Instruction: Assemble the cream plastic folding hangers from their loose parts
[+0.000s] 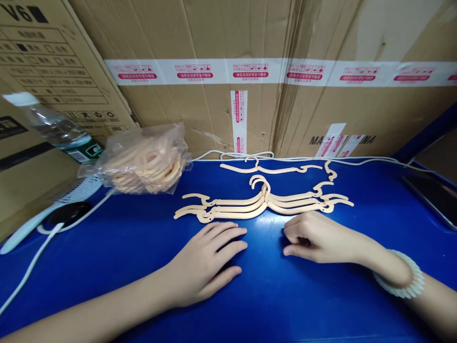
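Note:
My left hand (209, 262) lies palm down on the blue tabletop, fingers spread and holding nothing. It is just in front of a stack of peach plastic folding hangers (239, 208), laid over one another with their hooks bunched at the middle. Below the right half of that stack, my right hand (314, 238) rests with its fingers curled into a loose fist; I see nothing in it. Behind the stack lies one more hanger (274, 169), separate from the others. A small loose hanger piece (330, 171) sits to its right.
On the left are a clear bag of peach plastic parts (150, 166), a water bottle (59, 131), a white hairbrush (46, 214) and a black round object (69, 214) with a white cable. Cardboard boxes (200, 38) stand behind. A phone-like dark device (433, 197) lies right.

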`<state>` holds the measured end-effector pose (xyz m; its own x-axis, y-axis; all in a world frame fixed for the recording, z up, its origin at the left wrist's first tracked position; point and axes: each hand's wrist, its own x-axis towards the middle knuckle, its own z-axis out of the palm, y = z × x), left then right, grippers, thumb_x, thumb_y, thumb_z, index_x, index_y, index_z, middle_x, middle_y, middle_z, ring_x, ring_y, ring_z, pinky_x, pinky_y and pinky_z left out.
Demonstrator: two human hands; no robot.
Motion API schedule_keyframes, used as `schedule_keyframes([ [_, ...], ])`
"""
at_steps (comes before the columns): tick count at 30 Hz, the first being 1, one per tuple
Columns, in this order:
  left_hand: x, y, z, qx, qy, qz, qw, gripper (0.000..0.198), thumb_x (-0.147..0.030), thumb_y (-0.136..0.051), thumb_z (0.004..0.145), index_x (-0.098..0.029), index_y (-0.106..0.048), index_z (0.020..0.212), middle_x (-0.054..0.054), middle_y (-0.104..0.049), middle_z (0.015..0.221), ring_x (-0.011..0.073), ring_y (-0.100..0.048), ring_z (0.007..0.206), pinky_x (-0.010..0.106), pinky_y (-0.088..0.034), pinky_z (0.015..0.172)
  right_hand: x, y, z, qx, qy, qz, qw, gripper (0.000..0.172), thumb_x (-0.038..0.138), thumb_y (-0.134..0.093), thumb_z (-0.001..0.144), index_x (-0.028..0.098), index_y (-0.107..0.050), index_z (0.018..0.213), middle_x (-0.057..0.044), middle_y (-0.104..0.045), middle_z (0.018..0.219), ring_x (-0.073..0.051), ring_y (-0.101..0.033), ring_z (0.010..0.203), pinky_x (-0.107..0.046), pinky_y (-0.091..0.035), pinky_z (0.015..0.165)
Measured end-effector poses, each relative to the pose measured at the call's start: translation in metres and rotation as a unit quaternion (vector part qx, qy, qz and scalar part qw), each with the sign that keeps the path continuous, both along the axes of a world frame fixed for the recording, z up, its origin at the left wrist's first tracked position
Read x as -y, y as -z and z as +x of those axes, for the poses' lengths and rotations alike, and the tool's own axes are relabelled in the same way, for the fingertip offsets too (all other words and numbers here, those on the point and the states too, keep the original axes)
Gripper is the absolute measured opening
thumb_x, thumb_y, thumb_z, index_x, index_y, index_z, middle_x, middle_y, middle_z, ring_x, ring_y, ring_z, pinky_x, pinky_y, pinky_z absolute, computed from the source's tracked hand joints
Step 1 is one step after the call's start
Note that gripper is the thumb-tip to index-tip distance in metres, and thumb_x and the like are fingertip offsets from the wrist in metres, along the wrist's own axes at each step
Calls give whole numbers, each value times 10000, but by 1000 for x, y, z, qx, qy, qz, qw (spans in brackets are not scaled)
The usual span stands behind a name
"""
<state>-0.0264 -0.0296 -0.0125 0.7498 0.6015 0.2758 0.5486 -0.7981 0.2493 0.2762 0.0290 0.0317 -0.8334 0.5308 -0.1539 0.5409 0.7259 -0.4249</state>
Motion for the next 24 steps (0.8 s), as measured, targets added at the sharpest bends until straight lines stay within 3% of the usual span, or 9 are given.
schedule_keyframes([
  [7,0,-2,1,3,-1,4,1000,335,-321,-522,992,-188,-563,1296,122,-575,1413,314,-512,1295,504,-453,1060,0,-4,-1,-11,37,-26,999,63,219,-522,940,202,-530,880,15,-602,720,-116,-498,596,-248,-317,583],
  [20,-1,-1,0,6,0,1,1000,325,-307,-508,999,-191,-563,1297,121,-571,1419,315,-509,1294,510,-448,1059,5,0,-3,-11,11,9,1000,296,348,-427,1028,207,-444,768,14,-526,669,-112,-443,558,-266,-276,565],
  [24,-2,-1,0,14,-2,3,1000,318,-317,-517,994,-189,-581,1278,125,-580,1408,312,-519,1288,504,-458,1053,4,3,-4,-28,32,9,999,300,383,-447,1022,211,-446,777,23,-512,654,-112,-426,544,-256,-287,549],
])
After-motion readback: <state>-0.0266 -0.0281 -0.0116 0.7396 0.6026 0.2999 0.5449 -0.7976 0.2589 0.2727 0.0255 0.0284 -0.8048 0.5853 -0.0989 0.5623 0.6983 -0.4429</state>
